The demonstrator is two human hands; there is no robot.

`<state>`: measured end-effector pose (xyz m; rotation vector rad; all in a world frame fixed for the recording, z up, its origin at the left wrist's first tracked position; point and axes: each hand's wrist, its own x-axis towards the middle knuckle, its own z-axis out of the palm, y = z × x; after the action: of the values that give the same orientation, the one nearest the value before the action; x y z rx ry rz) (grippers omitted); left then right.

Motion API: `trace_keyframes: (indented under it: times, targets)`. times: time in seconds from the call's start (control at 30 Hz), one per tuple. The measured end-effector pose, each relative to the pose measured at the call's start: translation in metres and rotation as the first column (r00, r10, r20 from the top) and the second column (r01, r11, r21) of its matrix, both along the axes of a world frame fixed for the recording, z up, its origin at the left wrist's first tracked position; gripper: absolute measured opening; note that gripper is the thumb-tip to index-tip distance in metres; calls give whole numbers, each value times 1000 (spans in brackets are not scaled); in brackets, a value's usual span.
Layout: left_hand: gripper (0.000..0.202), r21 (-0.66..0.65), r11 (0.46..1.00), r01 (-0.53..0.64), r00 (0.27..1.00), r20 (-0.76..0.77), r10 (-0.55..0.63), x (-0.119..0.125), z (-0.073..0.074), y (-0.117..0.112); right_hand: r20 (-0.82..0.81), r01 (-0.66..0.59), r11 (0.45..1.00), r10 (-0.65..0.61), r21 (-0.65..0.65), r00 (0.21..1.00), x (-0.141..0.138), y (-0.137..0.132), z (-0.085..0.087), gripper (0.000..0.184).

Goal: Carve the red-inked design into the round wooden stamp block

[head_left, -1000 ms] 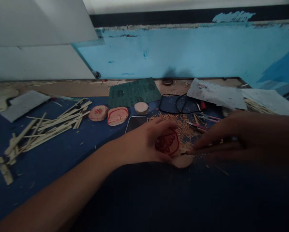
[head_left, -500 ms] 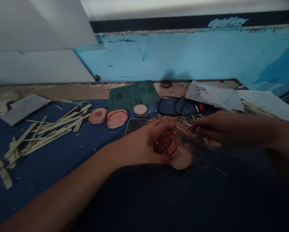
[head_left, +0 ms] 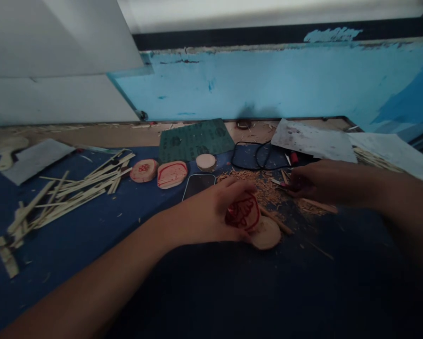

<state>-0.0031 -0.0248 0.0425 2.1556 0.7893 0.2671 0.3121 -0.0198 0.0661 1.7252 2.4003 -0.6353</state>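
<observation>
Bearing blurred print [head_left: 176, 140], sheeting [head_left: 200, 131] lies beyond held wood [head_left: 247, 213].

Right hand [head_left: 313, 181] gone from pale round wood slice [head_left: 266, 234], where it gripped slim brown wooden-handled tool [head_left: 279, 223] a second ago. That tool now let go, lying just beside slice near orange-brown wood shavings [head_left: 270, 190]. Hand farther back, bent fingers at silver-tipped purple-handled tool [head_left: 282, 185]; grasp unclear.
</observation>
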Motion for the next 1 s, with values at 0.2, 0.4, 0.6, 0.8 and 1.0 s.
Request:
trace_keyframes:
  times: [0.2,0.4,0.6,0.8,1.0]
  targets:
    - [82,7,1000,13,1000,9,-13,0,-2,1,28,-59,998,59,-11,998,-1,-9,-8,30]
    - [82,17,1000,6,1000,17,-6,0,-3,1,73,-84,996,82,26,994,3,-5,-11,22]
    - [80,29,1000,3,1000,-10,-3,1,-2,0,244,-118,992,127,-50,961,3,-3,-12,22]
    - [78,60,998,10,1000,-8,-10,0,-1,0,153,-117,993,118,-19,981,-5,-9,0,22]
    - [62,22,999,-25,998,-52,26,-1,1,1,-300,-209,967,158,-146,941,-14,-20,20,31]
